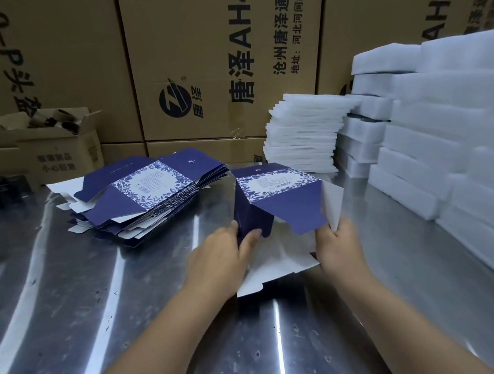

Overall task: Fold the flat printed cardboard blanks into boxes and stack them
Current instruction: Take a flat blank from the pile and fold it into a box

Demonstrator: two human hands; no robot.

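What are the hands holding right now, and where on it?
Both hold one half-folded box blank: left hand grips the blue side panel, right hand pinches the white end flap.

Scuffed, shiny steel counter point(98, 293). Along the back, a wall of big brown cartons point(195, 55) printed with black Chinese lettering. At far left, a smaller open carton point(62, 151) holding cardboard tubes point(61, 118). On the right, a stack of thin white foam sheets point(304, 138) beside taller piles of thick white foam blocks point(447, 135).

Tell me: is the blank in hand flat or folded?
Partly folded: the blank is opened into a raised sleeve, with its end flaps loose and not tucked. The left hand and the right hand each grip its near end.
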